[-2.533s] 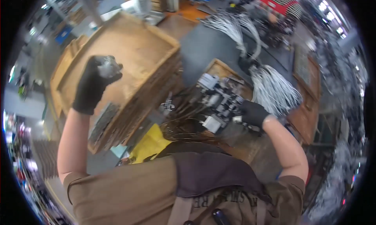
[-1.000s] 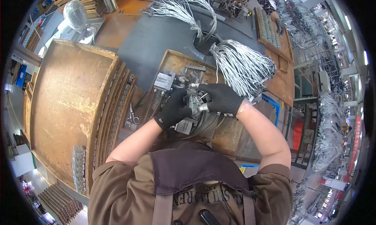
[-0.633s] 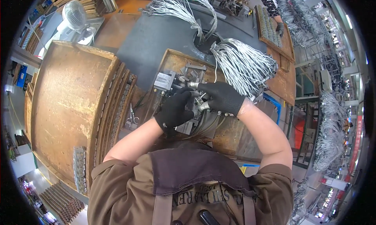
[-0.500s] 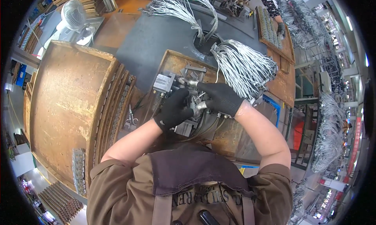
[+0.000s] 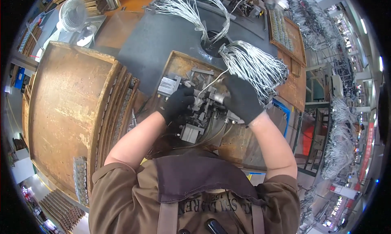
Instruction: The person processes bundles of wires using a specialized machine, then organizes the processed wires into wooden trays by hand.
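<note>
Both my hands wear black gloves and work at a metal clamping fixture (image 5: 205, 112) with several small blocks and levers. My left hand (image 5: 178, 103) is at the fixture's left side, its fingers closed at the lower end of a white wire (image 5: 214, 81). From there the wire slants up and right toward a large bundle of white wires (image 5: 254, 69). Over the fixture's right side, my right hand (image 5: 244, 97) has its fingers and silver-wrapped thumb apart, the thumb close to the metal parts. Its far fingertips are partly blurred near the wire.
Beneath the fixture is a wooden tray (image 5: 173, 58). Stacked wooden trays (image 5: 77, 107) stand at left, near scissors (image 5: 133, 119). A second wire bundle (image 5: 181, 12) lies at the back, beyond a dark round opening (image 5: 211, 46). A tray of metal parts (image 5: 281, 30) sits far right; a white fan (image 5: 73, 14) stands far left.
My right hand has drawn back to the right from the fixture's middle. My left hand has shifted slightly, uncovering more of the fixture. A white wire now stretches from the fixture toward the bundle.
</note>
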The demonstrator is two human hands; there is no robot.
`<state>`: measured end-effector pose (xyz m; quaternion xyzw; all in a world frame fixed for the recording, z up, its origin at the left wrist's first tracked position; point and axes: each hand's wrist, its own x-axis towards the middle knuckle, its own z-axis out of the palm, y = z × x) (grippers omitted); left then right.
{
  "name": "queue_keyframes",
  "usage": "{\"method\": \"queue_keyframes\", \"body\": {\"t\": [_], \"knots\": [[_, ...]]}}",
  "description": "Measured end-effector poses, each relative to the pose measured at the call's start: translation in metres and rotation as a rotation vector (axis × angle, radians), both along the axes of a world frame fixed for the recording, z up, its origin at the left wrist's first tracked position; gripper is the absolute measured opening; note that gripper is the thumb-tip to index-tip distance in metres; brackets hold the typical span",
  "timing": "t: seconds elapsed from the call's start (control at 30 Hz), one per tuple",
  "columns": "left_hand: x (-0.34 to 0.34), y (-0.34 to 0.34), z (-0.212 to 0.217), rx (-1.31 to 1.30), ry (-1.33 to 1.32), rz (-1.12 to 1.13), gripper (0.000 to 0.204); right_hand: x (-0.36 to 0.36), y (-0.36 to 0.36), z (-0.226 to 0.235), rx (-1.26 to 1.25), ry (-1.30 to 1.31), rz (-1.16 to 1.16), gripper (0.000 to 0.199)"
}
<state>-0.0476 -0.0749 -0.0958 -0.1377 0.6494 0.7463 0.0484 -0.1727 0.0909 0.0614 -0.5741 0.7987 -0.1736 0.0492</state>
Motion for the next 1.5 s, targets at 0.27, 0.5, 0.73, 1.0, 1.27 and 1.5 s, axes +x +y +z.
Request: {"method": "queue_keyframes", "body": {"t": [0.27,0.5,0.73,1.0,1.27,1.5], "knots": [[0.016,0.031,0.033,0.191,-0.103,-0.004,0.038,0.024,0.023,-0.063,0.002,-0.114,0.056,0.039],[0.025,0.024,0.039,-0.813,0.166,0.020,0.056,0.019,0.014,-0.086,0.182,-0.033,0.064,0.031],[0.003,0.026,0.023,-0.793,0.082,0.026,0.046,0.019,-0.003,-0.098,0.264,-0.029,-0.072,0.025],[-0.011,0.027,0.010,-0.767,0.031,0.085,0.041,0.022,0.011,-0.116,-0.011,-0.018,-0.275,0.021],[0.024,0.030,0.049,-0.609,0.212,0.139,0.046,0.002,0.057,-0.061,-0.009,-0.115,-0.156,0.048],[0.093,0.060,0.092,-0.296,0.110,0.094,0.039,-0.062,0.148,-0.058,0.230,-0.138,-0.338,0.048]]}}
